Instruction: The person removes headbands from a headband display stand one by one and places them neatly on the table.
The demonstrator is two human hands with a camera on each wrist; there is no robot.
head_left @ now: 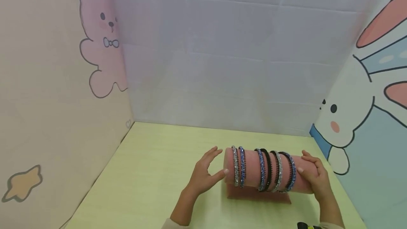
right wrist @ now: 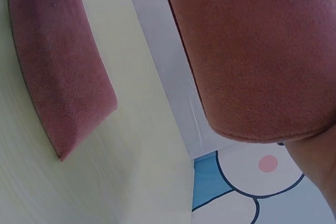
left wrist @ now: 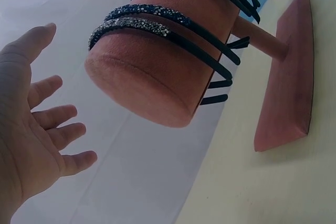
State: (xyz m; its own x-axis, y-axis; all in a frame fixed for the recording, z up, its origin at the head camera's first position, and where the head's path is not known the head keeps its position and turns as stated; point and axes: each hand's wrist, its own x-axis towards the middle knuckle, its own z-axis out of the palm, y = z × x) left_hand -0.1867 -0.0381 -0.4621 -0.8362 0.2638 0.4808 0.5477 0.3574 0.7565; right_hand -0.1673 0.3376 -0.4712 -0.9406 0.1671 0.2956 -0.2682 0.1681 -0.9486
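Note:
A pink velvety headband stand, a thick horizontal roll on a flat base, stands at the right of the table. Two glittery headbands, one silver and one blue, sit round its left end. Further right, several more ring the roll, including a black headband. My right hand grips the roll's right end, thumb on the front and fingers over the top; the right wrist view hides most of this hand. At the other end my left hand holds nothing, its fingers spread beside the roll.
The pale yellow table runs to a whitish back wall. Side walls carry cartoon drawings: a pink bear at left, a white rabbit close beyond the right hand.

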